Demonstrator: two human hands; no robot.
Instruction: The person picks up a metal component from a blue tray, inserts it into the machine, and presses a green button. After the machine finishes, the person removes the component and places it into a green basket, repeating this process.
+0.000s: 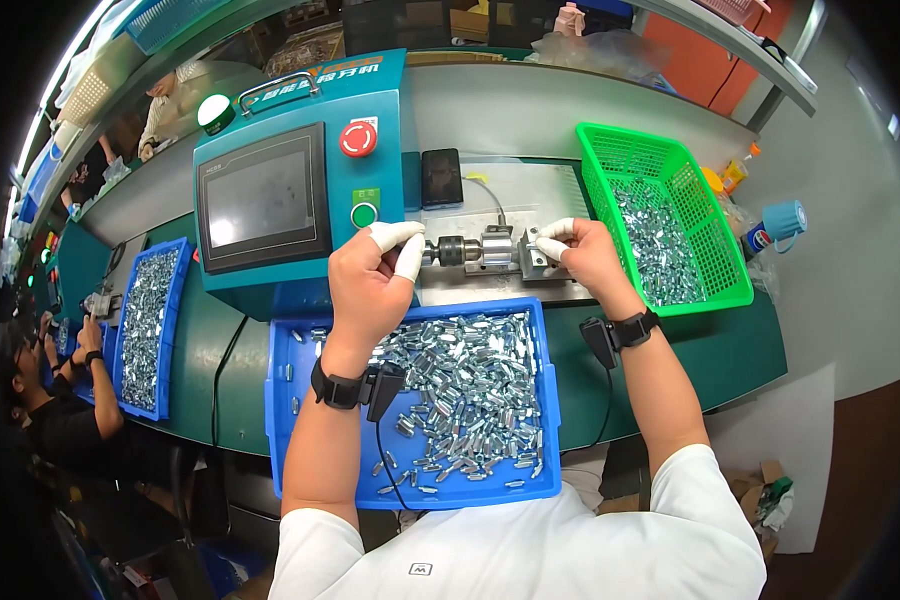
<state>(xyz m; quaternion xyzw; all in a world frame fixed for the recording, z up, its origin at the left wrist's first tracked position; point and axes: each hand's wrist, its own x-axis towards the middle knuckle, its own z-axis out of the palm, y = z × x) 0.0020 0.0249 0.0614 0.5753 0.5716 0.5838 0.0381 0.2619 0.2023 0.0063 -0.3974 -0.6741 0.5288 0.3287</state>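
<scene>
Lower centre, nearest me, a blue tray (551, 400) holds loose metal parts (470, 385). Mid-frame, my left hand (370, 285) curls beside a dark chuck (452, 250), my right hand (592, 262) at a metal block (537, 260); I can't tell whether either grips a part. Upper right, a green basket (698, 305) holds more. Work looks partway, the tray's parts probably remaining.

Bench (740, 350): green top, reaching out to my three o'clock.
Divider (530, 100): grey, past the bench at one o'clock.
Wall (840, 140): pale grey, at my two o'clock.
Floor (875, 480): brown, at four o'clock.
Light (58, 72): a bright strip, my ten o'clock.
</scene>
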